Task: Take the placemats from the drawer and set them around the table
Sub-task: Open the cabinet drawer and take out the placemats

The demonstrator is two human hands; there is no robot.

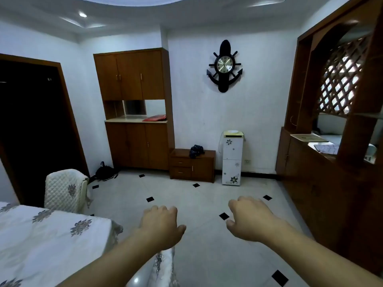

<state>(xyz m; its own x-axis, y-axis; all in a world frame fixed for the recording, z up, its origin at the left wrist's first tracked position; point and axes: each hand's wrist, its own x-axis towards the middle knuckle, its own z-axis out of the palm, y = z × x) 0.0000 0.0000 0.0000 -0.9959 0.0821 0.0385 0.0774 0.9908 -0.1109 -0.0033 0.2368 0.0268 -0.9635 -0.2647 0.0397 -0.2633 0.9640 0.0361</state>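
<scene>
A: What do the two hands show?
B: Both arms reach forward over the tiled floor. The left hand hangs palm down, fingers curled loosely inward and holding nothing. The right hand does the same, thumb apart from the bent fingers, also empty.

A: Where is the table?
B: At near left. The table carries a white cloth with grey flower motifs; a chair in a quilted cover stands at its far side.

A: And the placemats?
B: None can be seen. A low cabinet with two closed drawers stands against the far wall, centre, a dark bundle on its top. Whether the placemats lie inside cannot be told.

A: What surrounds the low cabinet?
B: Just to its left, a tall wooden cupboard with a red item on its ledge. To its right, a white water dispenser. Above, an anchor-shaped clock on the wall. A wooden partition with lattice fills the right side; a dark doorway opens at far left, with a black bag on the floor beside it.
</scene>
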